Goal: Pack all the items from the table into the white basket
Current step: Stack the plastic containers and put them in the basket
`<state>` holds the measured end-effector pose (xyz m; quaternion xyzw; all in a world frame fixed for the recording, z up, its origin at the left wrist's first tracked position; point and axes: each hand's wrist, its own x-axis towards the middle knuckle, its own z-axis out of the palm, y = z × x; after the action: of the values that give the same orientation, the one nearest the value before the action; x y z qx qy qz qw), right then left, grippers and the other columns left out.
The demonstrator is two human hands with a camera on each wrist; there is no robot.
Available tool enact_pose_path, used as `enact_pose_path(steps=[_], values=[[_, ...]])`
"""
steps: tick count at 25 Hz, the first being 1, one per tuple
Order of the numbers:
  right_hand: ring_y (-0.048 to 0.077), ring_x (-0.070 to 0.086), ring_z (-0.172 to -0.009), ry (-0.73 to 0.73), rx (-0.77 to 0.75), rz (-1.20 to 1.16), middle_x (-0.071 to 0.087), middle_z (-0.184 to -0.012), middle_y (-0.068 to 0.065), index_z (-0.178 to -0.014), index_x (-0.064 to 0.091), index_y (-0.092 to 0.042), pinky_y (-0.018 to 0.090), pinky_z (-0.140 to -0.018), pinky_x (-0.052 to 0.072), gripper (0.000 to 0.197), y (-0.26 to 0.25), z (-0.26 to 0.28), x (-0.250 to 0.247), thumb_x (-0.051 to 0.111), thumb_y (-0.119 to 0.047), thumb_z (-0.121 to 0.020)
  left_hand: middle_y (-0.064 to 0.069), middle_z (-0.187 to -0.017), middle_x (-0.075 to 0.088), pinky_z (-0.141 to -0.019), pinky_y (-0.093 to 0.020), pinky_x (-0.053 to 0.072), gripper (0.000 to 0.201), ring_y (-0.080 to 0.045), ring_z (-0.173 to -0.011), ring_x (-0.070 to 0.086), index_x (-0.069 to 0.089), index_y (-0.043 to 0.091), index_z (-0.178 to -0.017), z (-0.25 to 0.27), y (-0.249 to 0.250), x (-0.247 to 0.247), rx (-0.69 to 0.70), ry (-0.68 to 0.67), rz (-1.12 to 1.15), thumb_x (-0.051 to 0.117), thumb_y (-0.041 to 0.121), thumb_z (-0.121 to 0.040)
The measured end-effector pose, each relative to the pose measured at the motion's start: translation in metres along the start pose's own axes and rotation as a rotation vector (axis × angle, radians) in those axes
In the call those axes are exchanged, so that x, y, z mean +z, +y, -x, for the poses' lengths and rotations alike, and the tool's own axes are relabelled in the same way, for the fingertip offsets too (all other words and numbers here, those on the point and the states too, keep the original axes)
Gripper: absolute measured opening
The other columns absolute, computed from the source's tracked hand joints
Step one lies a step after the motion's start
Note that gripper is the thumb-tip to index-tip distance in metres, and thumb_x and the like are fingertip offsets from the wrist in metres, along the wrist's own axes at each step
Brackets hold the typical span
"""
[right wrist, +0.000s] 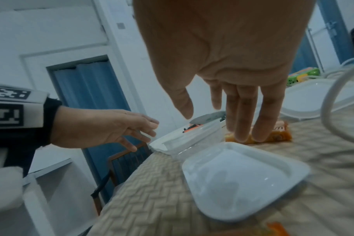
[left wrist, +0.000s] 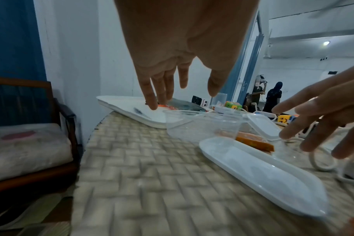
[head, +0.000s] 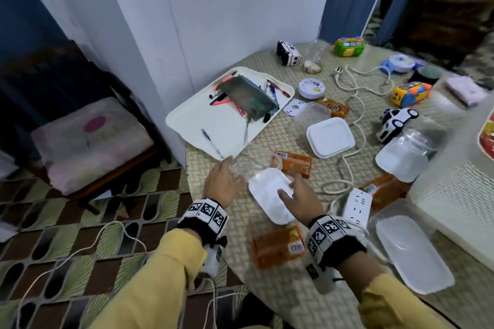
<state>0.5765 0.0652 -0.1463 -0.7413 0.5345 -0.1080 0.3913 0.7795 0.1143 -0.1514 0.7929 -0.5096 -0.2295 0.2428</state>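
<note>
A white plastic lid point(head: 270, 195) lies on the woven table mat between my hands; it also shows in the wrist views as the lid point(left wrist: 263, 172) point(right wrist: 243, 180). Just beyond it stands a clear plastic tub point(head: 246, 165) point(left wrist: 200, 126) point(right wrist: 192, 135). My left hand point(head: 224, 181) point(left wrist: 182, 94) hovers with straight, spread fingers at the tub's left side and holds nothing. My right hand point(head: 296, 195) point(right wrist: 222, 124) is spread over the lid's right edge, fingertips toward an orange snack packet point(head: 292, 165) point(right wrist: 279, 135). A white mesh-walled basket point(head: 454, 195) sits at the right edge.
A white tray point(head: 187, 120) with pens and a pencil case lies at the table's back left. A power strip point(head: 357, 205) with a looping cord, more lids, clear tubs, orange packets point(head: 278, 246) and toy cars point(head: 395, 123) are scattered around. A cushioned chair point(head: 88, 141) stands at the left.
</note>
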Motion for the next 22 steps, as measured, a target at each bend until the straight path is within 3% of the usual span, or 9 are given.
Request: enact_pose_path(steps=[5,9,11,13,15,17,19,22], values=[[0.032,0.051,-0.119,0.070,0.109,-0.160,0.049,-0.136,0.020,-0.147,0.018,-0.006,0.031,-0.085,0.041,0.067,-0.017,-0.033,0.016,0.056,-0.020,-0.093,-0.010,-0.152,0.031,-0.110,-0.043,0.034,0.074,-0.027,-0.138,0.035,0.022,0.015,-0.150,-0.055,-0.025,0.000,-0.102,-0.057,0.348,0.064,0.023,-0.089],[0.032,0.049,-0.123,-0.029,0.139,-0.130,0.048,-0.137,0.019,-0.146,0.017,-0.003,0.035,-0.099,0.040,0.066,-0.018,-0.040,0.025,0.054,-0.023,-0.095,-0.014,-0.148,0.035,-0.109,-0.035,0.035,0.073,-0.025,-0.135,0.038,0.025,0.009,-0.149,-0.066,-0.026,0.003,-0.158,-0.090,0.447,0.066,0.016,-0.088],[0.030,0.051,-0.117,0.046,0.155,-0.262,0.052,-0.126,0.013,-0.139,0.029,-0.003,0.028,-0.086,0.039,0.058,-0.017,-0.040,0.024,0.058,-0.021,-0.093,-0.016,-0.139,0.036,-0.106,-0.031,0.036,0.070,-0.027,-0.128,0.043,0.031,0.006,-0.146,-0.065,-0.018,0.001,-0.153,-0.025,0.399,0.067,0.019,-0.087],[0.025,0.055,-0.097,0.163,0.153,-0.327,0.054,-0.112,0.008,-0.129,0.037,-0.004,0.025,-0.073,0.037,0.047,-0.017,-0.035,0.017,0.060,-0.018,-0.091,-0.015,-0.126,0.038,-0.106,-0.035,0.038,0.065,-0.028,-0.117,0.049,0.038,0.006,-0.142,-0.062,-0.006,-0.002,-0.104,0.040,0.385,0.068,0.023,-0.086],[0.024,0.054,-0.087,0.305,0.113,-0.370,0.058,-0.106,0.007,-0.123,0.041,-0.005,0.035,-0.073,0.045,0.042,-0.014,-0.028,0.006,0.062,-0.016,-0.089,-0.011,-0.110,0.044,-0.099,-0.036,0.042,0.057,-0.026,-0.101,0.052,0.046,0.007,-0.136,-0.054,0.010,-0.005,-0.011,0.060,0.367,0.068,0.025,-0.087],[0.027,0.056,-0.083,0.476,0.100,-0.410,0.054,-0.089,0.000,-0.117,0.044,-0.004,0.045,-0.074,0.050,0.035,-0.010,-0.018,-0.011,0.062,-0.014,-0.089,-0.003,-0.090,0.047,-0.080,-0.030,0.046,0.042,-0.017,-0.079,0.051,0.051,0.009,-0.125,-0.042,0.031,-0.009,0.064,0.034,0.427,0.066,0.024,-0.088],[0.027,0.056,-0.079,0.608,0.093,-0.436,0.051,-0.080,-0.003,-0.107,0.046,-0.008,0.045,-0.071,0.049,0.022,0.001,0.000,-0.031,0.060,-0.015,-0.091,0.003,-0.073,0.044,-0.064,-0.025,0.040,0.025,-0.010,-0.064,0.046,0.052,0.012,-0.110,-0.027,0.054,-0.005,0.114,-0.009,0.506,0.062,0.025,-0.090],[0.025,0.057,-0.074,0.696,0.105,-0.395,0.061,-0.085,0.008,-0.096,0.047,-0.013,0.038,-0.065,0.044,0.012,0.030,0.040,-0.058,0.051,-0.024,-0.096,-0.001,-0.063,0.043,-0.058,-0.030,0.034,0.016,-0.015,-0.055,0.041,0.049,0.012,-0.094,-0.002,0.082,0.017,0.184,-0.113,0.609,0.053,0.028,-0.096]])
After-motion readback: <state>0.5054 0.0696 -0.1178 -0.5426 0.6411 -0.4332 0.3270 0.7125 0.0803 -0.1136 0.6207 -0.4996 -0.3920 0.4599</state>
